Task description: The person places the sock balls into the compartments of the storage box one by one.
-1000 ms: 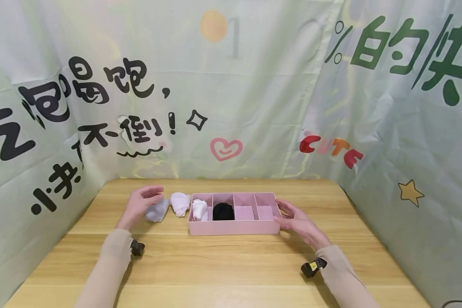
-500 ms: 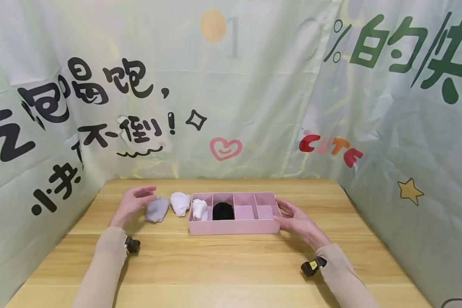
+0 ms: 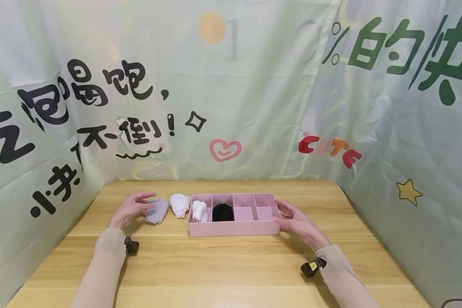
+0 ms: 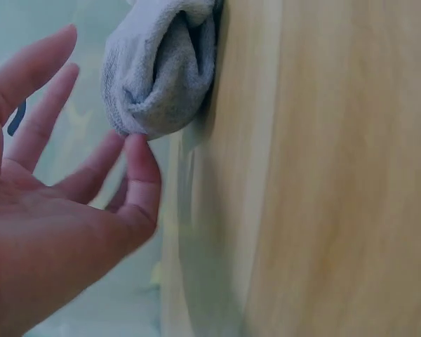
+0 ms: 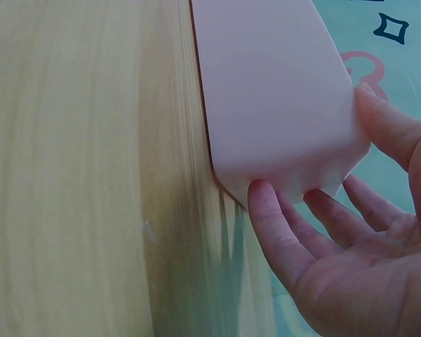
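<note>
My left hand (image 3: 132,208) is at the left side of a rolled grey sock (image 3: 156,211), its fingers loosely spread. In the left wrist view, fingertips (image 4: 135,147) reach the near edge of that sock; how firmly they touch is unclear. A pale pink rolled sock (image 3: 179,205) lies between it and a pink divided box (image 3: 234,229). Inside the box, a white sock (image 3: 199,211) fills the leftmost compartment and a black sock (image 3: 223,212) the one beside it. My right hand (image 3: 301,223) holds the box's right end, thumb at the front corner and fingers against the end wall.
The wooden table (image 3: 231,265) extends in front of the box and to both sides. Printed cloth (image 3: 269,102) hangs behind the table and along its left and right. A dark cable (image 3: 460,302) shows at the lower right corner.
My left hand first drew back left from over the grey sock, uncovering it, then came down slightly beside it. The right hand and the box stay in place.
</note>
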A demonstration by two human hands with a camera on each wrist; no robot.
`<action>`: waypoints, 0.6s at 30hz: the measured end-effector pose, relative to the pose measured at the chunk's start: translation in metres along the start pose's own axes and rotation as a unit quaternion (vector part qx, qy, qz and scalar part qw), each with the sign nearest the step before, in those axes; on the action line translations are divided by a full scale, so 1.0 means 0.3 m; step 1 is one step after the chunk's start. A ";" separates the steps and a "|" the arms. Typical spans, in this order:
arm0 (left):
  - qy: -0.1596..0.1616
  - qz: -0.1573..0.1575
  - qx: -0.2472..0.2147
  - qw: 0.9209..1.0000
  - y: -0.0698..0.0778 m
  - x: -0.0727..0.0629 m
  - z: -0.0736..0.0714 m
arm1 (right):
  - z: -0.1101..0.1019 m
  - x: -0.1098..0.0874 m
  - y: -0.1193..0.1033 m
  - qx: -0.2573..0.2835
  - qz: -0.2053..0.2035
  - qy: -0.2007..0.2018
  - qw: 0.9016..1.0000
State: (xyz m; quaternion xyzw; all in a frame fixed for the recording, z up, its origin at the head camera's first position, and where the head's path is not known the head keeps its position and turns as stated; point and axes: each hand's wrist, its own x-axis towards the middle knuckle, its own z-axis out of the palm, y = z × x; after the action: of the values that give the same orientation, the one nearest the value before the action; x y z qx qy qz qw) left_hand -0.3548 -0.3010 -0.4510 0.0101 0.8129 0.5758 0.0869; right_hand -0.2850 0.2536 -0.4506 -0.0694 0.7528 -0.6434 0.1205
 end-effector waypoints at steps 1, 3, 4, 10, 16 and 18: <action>-0.006 -0.004 -0.004 1.000 -0.002 0.002 0.002 | 0.000 0.000 0.000 0.000 0.001 0.000 1.000; -0.028 -0.008 -0.010 1.000 -0.003 0.001 0.007 | 0.001 0.001 0.000 -0.001 0.002 0.000 1.000; -0.035 -0.009 -0.012 0.999 -0.002 0.002 0.009 | 0.000 0.001 -0.002 0.000 0.002 0.001 1.000; -0.049 -0.019 -0.024 0.998 0.000 0.007 0.019 | -0.002 0.004 -0.008 -0.006 -0.007 0.003 1.000; -0.050 -0.032 -0.009 0.998 0.002 0.009 0.038 | 0.003 -0.006 -0.005 0.001 -0.001 -0.004 1.000; -0.045 -0.038 -0.007 0.998 0.005 0.012 0.047 | 0.002 -0.008 -0.005 0.002 -0.005 -0.006 1.000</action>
State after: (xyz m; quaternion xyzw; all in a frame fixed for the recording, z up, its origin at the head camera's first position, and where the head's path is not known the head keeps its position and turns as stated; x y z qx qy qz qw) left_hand -0.3564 -0.2870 -0.4547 0.0044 0.8040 0.5765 0.1457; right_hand -0.2825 0.2535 -0.4489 -0.0763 0.7506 -0.6449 0.1221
